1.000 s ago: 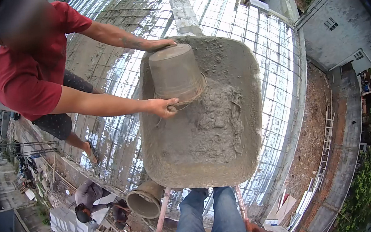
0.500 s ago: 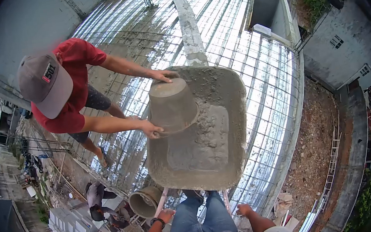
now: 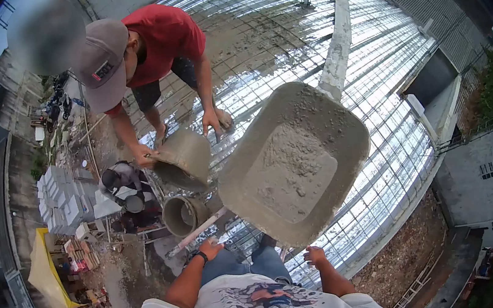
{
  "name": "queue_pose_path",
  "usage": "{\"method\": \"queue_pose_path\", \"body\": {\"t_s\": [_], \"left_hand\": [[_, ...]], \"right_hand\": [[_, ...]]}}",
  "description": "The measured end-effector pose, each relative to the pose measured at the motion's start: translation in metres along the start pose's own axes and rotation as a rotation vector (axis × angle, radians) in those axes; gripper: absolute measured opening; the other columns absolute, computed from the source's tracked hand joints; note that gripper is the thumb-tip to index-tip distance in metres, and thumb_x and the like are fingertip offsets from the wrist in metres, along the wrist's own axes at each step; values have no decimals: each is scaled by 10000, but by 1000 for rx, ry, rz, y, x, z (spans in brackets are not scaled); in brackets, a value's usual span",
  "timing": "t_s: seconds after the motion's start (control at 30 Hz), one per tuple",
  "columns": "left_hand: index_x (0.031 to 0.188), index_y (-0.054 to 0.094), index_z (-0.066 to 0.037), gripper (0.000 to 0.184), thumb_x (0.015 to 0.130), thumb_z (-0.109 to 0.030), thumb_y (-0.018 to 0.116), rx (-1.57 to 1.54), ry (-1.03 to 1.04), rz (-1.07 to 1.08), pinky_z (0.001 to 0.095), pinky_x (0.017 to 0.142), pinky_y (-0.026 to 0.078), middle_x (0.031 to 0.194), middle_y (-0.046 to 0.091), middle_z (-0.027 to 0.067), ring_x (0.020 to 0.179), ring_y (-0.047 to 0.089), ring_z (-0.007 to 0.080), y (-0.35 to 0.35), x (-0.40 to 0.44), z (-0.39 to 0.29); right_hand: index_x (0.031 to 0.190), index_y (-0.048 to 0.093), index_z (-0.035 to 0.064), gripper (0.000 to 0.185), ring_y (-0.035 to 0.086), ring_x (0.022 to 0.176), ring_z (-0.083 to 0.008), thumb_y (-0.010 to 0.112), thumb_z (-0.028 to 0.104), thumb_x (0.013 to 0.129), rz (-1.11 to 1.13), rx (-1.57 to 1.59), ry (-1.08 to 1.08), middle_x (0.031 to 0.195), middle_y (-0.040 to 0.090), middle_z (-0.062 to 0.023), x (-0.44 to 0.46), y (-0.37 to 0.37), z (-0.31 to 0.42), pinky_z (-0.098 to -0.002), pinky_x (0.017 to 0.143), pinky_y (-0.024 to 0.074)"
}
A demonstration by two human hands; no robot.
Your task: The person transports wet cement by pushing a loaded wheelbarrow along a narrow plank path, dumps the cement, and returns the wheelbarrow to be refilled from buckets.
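Far left, below roof level: a worker (image 3: pixel 119 177) bends by a pail (image 3: pixel 134 203); contents unclear. Next, a co-worker's hand (image 3: pixel 146 156) grips the rim of a tilted bucket (image 3: pixel 192 154), mouth down and outward, likely so residue can drain; inside shows dark, no load seen. Second bucket (image 3: pixel 175 218): mouth up, beside the barrow handle (image 3: pixel 198 232), probably parked within reach; fill cannot be told. Left hand (image 3: pixel 211 249): near the handle, fingers loosely bent; grip cannot be told. Barrow tray (image 3: pixel 233 198): holds grey wet mix (image 3: pixel 296 157), heaped mid-tray, high walls presumably containing it. Right hand (image 3: pixel 316 256): near tray's lower edge, partly open, nothing held
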State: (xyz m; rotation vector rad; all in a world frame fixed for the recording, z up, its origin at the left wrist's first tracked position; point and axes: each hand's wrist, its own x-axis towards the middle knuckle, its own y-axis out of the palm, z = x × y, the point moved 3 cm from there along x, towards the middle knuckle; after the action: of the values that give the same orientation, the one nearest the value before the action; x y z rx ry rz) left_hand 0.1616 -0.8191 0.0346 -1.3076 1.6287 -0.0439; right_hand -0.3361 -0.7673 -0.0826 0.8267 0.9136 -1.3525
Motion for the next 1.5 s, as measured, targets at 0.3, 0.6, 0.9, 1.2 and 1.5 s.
{"method": "queue_pose_path", "body": {"t_s": [0.3,0.6,0.9,1.2,1.5], "left_hand": [[1211,627,-40,586,797,-448,698,-51,-267,-267,394,981,458,1190,637,207,1124,604,337,-46,-41,114],[1206,627,-35,578,812,-453,693,-494,-341,-356,390,946,479,1154,658,195,1088,627,320,-17,-80,229],[1133,656,-18,583,764,-464,725,-787,-518,-364,384,929,479,1155,651,220,1103,618,316,11,-182,346],[1087,664,17,512,783,-393,711,-1039,-736,-571,402,876,501,1016,698,199,988,660,338,110,-225,464],[1214,565,-76,378,886,-243,651,-1380,-656,-276,365,525,502,1019,632,88,778,671,277,54,-182,361]], "right_hand": [[1279,539,67,402,668,888,-299,483,330,980,58,-114,119,1081,667,-176,-34,63,45,-479,808,527],[1110,563,75,321,662,849,-265,572,345,937,108,-393,-57,996,678,-141,-69,179,104,-426,715,532],[1159,571,38,426,675,831,-249,581,404,942,192,-752,-208,984,686,-144,-98,330,132,-397,678,538],[1098,627,34,383,673,795,-210,578,383,947,327,-1083,-346,952,694,-109,-132,444,163,-365,680,536],[998,689,28,425,691,803,-242,570,428,918,271,-1181,-718,869,705,-162,-111,429,198,-386,770,525]]}}
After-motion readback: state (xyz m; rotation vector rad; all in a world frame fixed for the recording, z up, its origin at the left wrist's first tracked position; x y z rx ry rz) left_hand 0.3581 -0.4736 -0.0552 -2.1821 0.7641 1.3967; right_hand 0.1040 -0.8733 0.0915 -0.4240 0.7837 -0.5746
